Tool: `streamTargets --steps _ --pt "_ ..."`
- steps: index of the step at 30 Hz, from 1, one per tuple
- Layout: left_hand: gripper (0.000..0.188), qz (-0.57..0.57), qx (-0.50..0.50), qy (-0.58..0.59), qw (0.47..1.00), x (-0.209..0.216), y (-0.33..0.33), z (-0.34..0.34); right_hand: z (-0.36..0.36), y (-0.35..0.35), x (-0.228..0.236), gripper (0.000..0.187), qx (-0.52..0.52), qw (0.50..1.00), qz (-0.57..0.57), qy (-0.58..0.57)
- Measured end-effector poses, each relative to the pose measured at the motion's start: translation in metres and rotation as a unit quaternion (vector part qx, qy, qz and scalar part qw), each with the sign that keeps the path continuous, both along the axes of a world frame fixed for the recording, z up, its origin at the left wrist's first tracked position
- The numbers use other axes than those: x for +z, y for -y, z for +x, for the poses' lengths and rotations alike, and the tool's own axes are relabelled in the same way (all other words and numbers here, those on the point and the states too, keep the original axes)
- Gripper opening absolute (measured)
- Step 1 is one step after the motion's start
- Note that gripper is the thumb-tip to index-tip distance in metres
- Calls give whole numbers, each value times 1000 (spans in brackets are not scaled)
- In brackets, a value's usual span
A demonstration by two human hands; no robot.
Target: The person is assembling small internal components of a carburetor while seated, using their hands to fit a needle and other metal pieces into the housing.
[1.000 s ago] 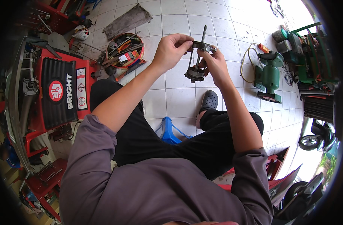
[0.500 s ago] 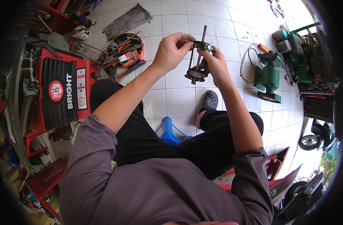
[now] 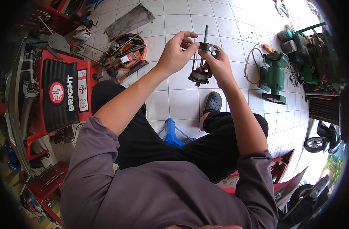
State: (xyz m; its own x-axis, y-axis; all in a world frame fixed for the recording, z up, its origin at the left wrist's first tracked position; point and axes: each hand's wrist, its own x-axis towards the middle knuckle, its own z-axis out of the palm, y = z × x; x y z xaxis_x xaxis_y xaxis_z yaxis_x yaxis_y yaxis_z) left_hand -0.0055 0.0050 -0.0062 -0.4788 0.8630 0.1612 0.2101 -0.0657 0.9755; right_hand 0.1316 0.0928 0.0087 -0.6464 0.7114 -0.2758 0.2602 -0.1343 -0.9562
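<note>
In front of me I hold up a dark metal bearing puller (image 3: 199, 77). A round clamp with bolts forms its lower end, long rods join it to a crossbar, and a threaded spindle sticks out above. My right hand (image 3: 219, 65) is closed around the crossbar's right end, its other fingers partly hidden behind the rods. At the crossbar's left end, my left hand (image 3: 177, 51) pinches with thumb and fingertips; whether it grips a nut or the rod's end is too small to make out.
A red-rimmed round tub of tools (image 3: 127, 53) stands on the tiled floor at far left, near a grey mat (image 3: 129, 22). A green bench grinder (image 3: 274, 78) is to the right. Between my knees is a blue stool (image 3: 172, 133). A red machine (image 3: 63, 91) stands at left.
The left fingers have shifted slightly at the crossbar's left end, with the fingertips a little further apart. The puller has barely moved; my right hand keeps its hold.
</note>
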Motion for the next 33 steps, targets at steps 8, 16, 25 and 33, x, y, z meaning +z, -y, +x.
streamTargets --steps 8,16,25,33 --pt "30 -44 -21 7 999 -4 -2 -3 0 8 -11 49 55 990 119 48" --pt "28 -31 -47 98 994 -6 -2 -11 -1 17 -5 41 82 973 201 74" --pt "25 38 -10 173 984 9 -4 -12 2 18 -2 37 114 961 228 103" --pt "34 28 -40 440 897 16 1 -17 0 28 -2 36 194 932 282 122"
